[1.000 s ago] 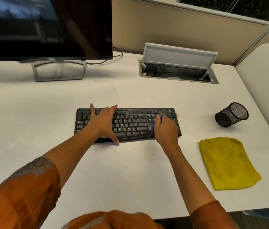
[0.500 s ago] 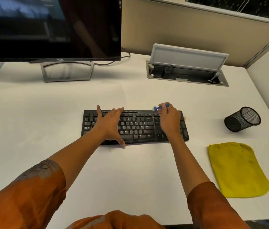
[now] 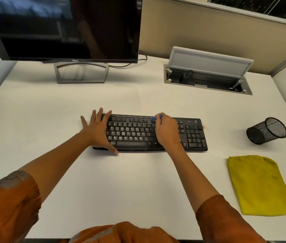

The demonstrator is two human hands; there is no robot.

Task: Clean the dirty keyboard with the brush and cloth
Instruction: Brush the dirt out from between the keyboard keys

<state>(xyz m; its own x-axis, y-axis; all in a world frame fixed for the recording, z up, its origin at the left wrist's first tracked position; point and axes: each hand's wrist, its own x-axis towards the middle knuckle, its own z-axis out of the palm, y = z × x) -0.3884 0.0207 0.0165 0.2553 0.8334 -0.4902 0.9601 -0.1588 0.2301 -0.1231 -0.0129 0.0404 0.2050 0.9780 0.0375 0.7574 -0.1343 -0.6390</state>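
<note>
- Left hand point(image 3: 98, 130) lies spread flat on the keyboard's point(image 3: 194, 135) left end.
- Right hand point(image 3: 167, 131) pinches the blue brush point(image 3: 155, 118) at the top key row.
- Yellow cloth point(image 3: 259, 185) lies well apart.

matt plastic keyboard point(image 3: 156, 134); wire-mesh cup point(image 3: 266, 130); glossy monitor point(image 3: 65, 27)

The monitor point(image 3: 65, 27) at about eleven o'clock carries the brand "DELL" in pale letters at the middle of its lower bezel. The black keyboard point(image 3: 194, 135) near the centre has a small pale logo and a short word at its one o'clock corner, both too small to read. Its keys bear white legends, blurred; a few letters such as "K" can barely be made out.
</note>
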